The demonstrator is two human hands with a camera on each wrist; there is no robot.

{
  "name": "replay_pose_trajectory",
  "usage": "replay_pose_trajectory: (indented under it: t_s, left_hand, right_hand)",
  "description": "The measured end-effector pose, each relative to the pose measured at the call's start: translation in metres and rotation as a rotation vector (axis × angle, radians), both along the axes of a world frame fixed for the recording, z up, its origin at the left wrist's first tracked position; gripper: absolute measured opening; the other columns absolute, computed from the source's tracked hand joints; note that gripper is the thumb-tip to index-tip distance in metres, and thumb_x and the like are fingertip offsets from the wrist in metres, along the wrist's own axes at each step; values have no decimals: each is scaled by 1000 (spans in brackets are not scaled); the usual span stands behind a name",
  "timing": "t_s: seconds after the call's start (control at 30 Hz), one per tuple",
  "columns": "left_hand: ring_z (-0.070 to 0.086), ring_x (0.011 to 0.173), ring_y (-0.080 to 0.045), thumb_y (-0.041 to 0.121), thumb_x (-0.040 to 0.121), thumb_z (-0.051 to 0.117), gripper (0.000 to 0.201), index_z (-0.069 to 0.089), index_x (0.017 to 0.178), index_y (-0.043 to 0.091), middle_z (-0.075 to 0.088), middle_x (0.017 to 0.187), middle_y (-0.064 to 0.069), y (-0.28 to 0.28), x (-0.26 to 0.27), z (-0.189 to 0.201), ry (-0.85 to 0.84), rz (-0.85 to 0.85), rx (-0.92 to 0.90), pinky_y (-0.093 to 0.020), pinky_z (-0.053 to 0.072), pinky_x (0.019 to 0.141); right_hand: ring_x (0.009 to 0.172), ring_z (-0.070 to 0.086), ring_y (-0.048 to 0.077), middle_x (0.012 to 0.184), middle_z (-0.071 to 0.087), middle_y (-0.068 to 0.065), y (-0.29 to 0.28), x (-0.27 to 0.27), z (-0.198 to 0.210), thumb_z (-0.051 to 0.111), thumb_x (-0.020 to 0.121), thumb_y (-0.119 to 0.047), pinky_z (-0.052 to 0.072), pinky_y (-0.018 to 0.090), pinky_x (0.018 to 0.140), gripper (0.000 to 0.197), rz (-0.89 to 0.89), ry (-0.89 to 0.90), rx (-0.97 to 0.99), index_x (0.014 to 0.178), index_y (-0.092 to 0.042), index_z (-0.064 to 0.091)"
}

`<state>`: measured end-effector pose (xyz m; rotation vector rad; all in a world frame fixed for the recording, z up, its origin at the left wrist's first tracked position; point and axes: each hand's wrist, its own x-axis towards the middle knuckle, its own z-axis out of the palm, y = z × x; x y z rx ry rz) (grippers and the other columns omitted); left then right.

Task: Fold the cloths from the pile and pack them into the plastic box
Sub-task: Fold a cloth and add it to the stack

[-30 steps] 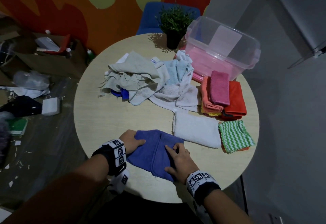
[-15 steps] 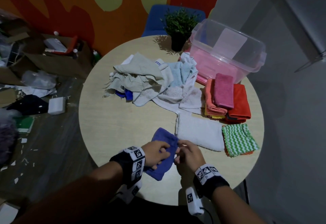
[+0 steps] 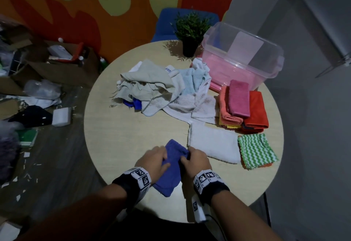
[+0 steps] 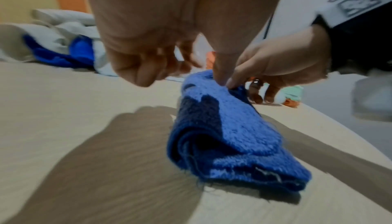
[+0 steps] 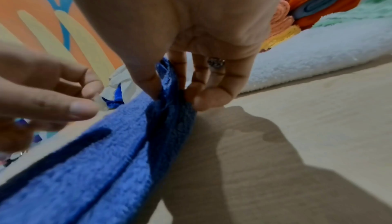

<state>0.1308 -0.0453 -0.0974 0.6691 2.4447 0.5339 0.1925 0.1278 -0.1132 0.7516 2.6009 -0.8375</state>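
A folded blue cloth (image 3: 171, 174) (image 4: 233, 135) (image 5: 106, 160) lies at the near edge of the round table (image 3: 123, 136), its far end raised. My right hand (image 3: 193, 161) (image 5: 176, 93) (image 4: 275, 63) pinches that raised end between thumb and fingers. My left hand (image 3: 157, 159) (image 4: 135, 56) is beside it, fingers curled with no cloth in them, thumb tip touching the fold. The unfolded pile (image 3: 152, 88) sits mid-table. The clear plastic box (image 3: 241, 60) with a pink bottom stands at the back right.
Folded cloths lie right of my hands: a white one (image 3: 212, 143), a green zigzag one (image 3: 256, 151), and a red, orange and pink stack (image 3: 245, 107). A potted plant (image 3: 190, 37) stands beside the box. Clutter and cardboard cover the floor (image 3: 38, 88) to the left.
A second ago both hands pressed flat on the spread blue cloth. Since then it has been folded narrower and its far end lifted between my hands.
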Motion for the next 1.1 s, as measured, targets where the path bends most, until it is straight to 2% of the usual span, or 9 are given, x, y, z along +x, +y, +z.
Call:
replay_pose_trajectory:
  t_s: [0.17, 0.27, 0.37, 0.5, 0.6, 0.7, 0.87, 0.97, 1.1]
  left_hand:
    - [47, 117, -25, 52, 81, 70, 59, 42, 126, 26, 48, 123, 3, -4, -1, -11, -122, -9, -274, -43, 46, 94]
    - [48, 115, -27, 42, 82, 69, 46, 46, 115, 22, 51, 119, -2, 0, 2, -15, -144, -96, -295, -43, 48, 91]
    - [56, 100, -28, 25, 81, 63, 29, 40, 99, 23, 55, 106, -5, -3, -1, -14, -269, -104, -179, -38, 50, 80]
    - [53, 68, -25, 12, 77, 56, 31, 34, 86, 33, 58, 78, -4, -6, -11, 0, -341, -87, 43, -31, 40, 60]
    - [60, 68, -20, 7, 71, 61, 44, 41, 97, 37, 68, 79, 1, -1, -24, 16, -366, -107, 149, -29, 48, 62]
    - [67, 74, -12, 10, 68, 71, 46, 51, 100, 35, 71, 83, 5, 15, -34, 33, -321, -102, 202, -28, 56, 65]
    - [51, 85, -13, 2, 71, 68, 36, 50, 86, 29, 56, 93, 9, 80, -43, 55, 124, -127, 329, -29, 43, 73]
    - [44, 103, -19, -4, 57, 71, 58, 49, 98, 30, 50, 111, 6, 116, -47, 57, 413, -257, 232, -35, 43, 83]
    - [42, 118, -26, 5, 65, 69, 67, 45, 122, 31, 42, 131, 3, 130, -36, 33, 401, -443, -127, -42, 38, 91]
  right_hand:
    - [84, 63, 24, 91, 64, 6, 4, 6, 3, 60, 80, -29, 55, 35, 77, 19, -31, -35, 4, 91, -14, 65]
    - [119, 54, 26, 129, 55, 5, 1, 5, 0, 71, 73, -29, 47, 35, 99, 70, 28, -42, -155, 136, -16, 45]
    - [125, 53, 24, 146, 47, 2, -2, 4, 1, 77, 71, -23, 47, 27, 94, 103, 43, -36, -278, 155, -19, 18]
    - [91, 64, 5, 108, 67, -9, 10, 13, 18, 77, 72, -10, 51, 22, 83, 66, 62, 111, -456, 129, -28, 51]
    - [81, 65, 6, 91, 71, -3, 28, 20, 43, 76, 76, -13, 49, 17, 72, 26, 88, 174, -476, 98, -22, 65]
    - [66, 60, 9, 78, 69, 2, 59, 26, 64, 69, 72, -5, 46, 25, 63, 19, 32, 259, -381, 82, -20, 65]
    - [79, 54, 3, 89, 68, -7, 114, 30, 80, 67, 62, 2, 43, 18, 72, 44, 43, 487, -104, 93, -28, 65]
    - [91, 51, 19, 100, 66, -5, 139, 26, 78, 68, 55, 6, 40, 34, 75, 47, 48, 616, 308, 92, -24, 65]
    - [102, 51, 34, 121, 56, 3, 148, 36, 51, 73, 68, -9, 38, 38, 77, 39, 144, 191, 489, 103, -23, 65]
